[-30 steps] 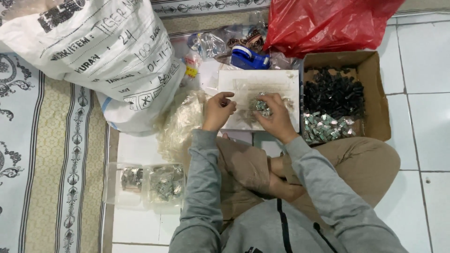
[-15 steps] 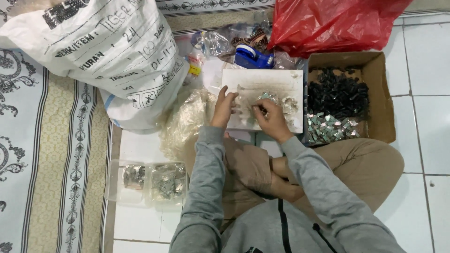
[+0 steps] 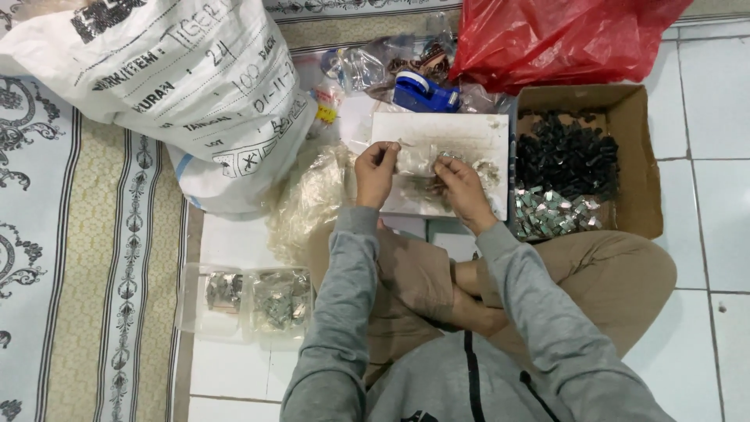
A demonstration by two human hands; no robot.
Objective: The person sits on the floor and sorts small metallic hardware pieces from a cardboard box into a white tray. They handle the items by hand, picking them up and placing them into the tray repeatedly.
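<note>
Both hands' fingers, left hand [image 3: 376, 170] and right hand [image 3: 459, 181], pinch a small clear plastic bag [image 3: 416, 160]: light, limp, slippery; best held by its top edge.

Your hands pinch a small clear glossy plastic bag [image 3: 416, 160] over a matt, scuffed white board [image 3: 441, 133]; beside it, a rough cardboard box [image 3: 637, 156] holds shiny metal clips [image 3: 551, 215].

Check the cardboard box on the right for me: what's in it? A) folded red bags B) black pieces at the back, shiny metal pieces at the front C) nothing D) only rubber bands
B: the cardboard box holds a heap of black pieces at its far side and silvery metal pieces nearer the person.
</note>
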